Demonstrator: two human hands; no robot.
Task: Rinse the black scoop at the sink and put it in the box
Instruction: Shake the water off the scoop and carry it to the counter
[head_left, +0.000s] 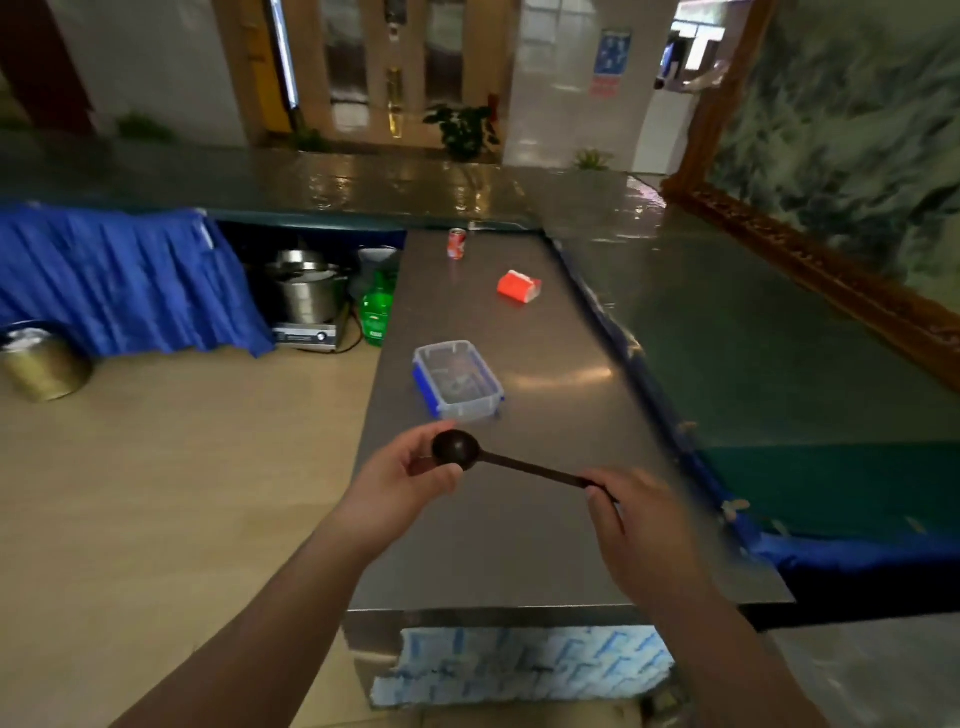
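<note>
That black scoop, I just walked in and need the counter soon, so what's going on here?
A person holds the black scoop over the steel counter with both hands: the left hand at the bowl, the right hand at the handle's end. The clear box with blue clips sits open on the counter just beyond, with no scoop in it yet. No sink is visible.

**Steel, plastic and cloth at the counter**

The worktop (545, 467) in the middle of the frame is brushed metal, dull grey with a soft sheen. On it, the box (457, 379) is clear plastic with blue plastic clips. The scoop (457, 449) looks dark, smooth and faintly glossy. At the upper left hangs a pleated blue cloth (114, 275) with a satin shine; beside it stand polished metal pots (306, 291) and a green translucent plastic bottle (375, 312). The ledge (779, 322) at the right is glossy and reflective, edged by carved wood (831, 270).
</note>
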